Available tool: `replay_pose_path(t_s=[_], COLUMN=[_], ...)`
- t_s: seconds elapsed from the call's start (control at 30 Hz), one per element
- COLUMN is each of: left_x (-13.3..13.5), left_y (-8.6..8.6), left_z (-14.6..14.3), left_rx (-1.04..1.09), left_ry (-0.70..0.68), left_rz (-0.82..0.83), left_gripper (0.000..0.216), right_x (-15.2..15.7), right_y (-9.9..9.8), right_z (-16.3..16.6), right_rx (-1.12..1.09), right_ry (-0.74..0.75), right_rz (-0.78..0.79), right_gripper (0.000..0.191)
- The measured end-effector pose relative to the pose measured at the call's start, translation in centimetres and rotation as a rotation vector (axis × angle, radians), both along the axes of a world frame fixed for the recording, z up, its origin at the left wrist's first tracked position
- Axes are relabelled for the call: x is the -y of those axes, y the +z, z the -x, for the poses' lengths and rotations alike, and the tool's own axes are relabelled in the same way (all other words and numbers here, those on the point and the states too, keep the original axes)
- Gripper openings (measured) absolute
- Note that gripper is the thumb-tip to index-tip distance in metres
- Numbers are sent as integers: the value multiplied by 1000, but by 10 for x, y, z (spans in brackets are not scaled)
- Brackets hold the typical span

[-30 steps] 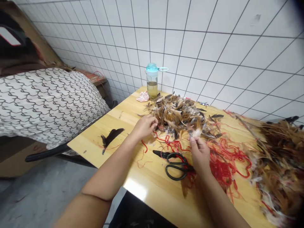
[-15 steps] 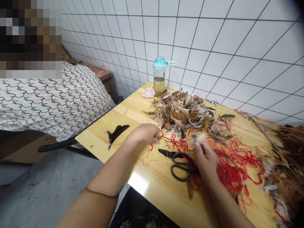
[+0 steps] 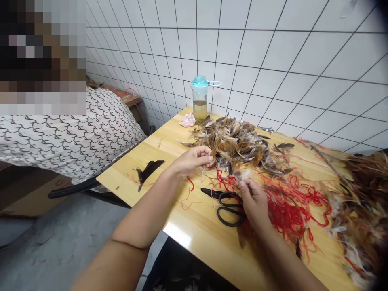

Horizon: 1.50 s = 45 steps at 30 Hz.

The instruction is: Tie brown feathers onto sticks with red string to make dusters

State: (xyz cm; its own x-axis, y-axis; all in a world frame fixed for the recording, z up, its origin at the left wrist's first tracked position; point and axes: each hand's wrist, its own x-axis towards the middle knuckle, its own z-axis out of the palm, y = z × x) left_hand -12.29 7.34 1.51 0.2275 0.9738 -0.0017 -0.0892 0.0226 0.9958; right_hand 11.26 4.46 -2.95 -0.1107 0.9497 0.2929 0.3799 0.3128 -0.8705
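My right hand pinches a small grey-and-white fluffy feather between thumb and fingertips, above the handles of the black scissors. The scissors lie on the table with their blades pointing left. At the left edge of a heap of brown, black and cream feathers is my left hand, thumb and fingers drawn together. What is between its fingertips, if anything, I cannot make out. Red yarn lies between my hands, and a large tangle of red yarn spreads right of my right hand.
On the wooden table a dark feather lies at left. A bottle with a blue lid stands at the back beside a crumpled pinkish tissue. More brown feathers fill the right side. A person in a patterned garment sits at left.
My left hand has moved up and slightly right, from the red yarn to the feather heap's edge. My right hand still pinches the small feather. The view has shifted slightly.
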Motion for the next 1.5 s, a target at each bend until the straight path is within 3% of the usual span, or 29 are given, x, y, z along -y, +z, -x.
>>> replay_pose_path(t_s=[0.13, 0.4, 0.83, 1.5], left_x=[3, 8, 10, 14], left_y=[-12, -27, -31, -30], left_z=[-32, -62, -69, -74], left_rx=[184, 218, 174, 57], left_ry=[-63, -37, -1, -20], left_rz=[146, 170, 149, 126], left_gripper=[35, 35, 35, 34], right_x=[0, -2, -2, -1], right_y=[1, -3, -7, -4], right_z=[0, 3, 10, 11], right_rx=[-52, -96, -144, -62], right_ry=[-24, -80, -45, -19], right_rz=[29, 56, 144, 96], right_gripper=[26, 24, 23, 24])
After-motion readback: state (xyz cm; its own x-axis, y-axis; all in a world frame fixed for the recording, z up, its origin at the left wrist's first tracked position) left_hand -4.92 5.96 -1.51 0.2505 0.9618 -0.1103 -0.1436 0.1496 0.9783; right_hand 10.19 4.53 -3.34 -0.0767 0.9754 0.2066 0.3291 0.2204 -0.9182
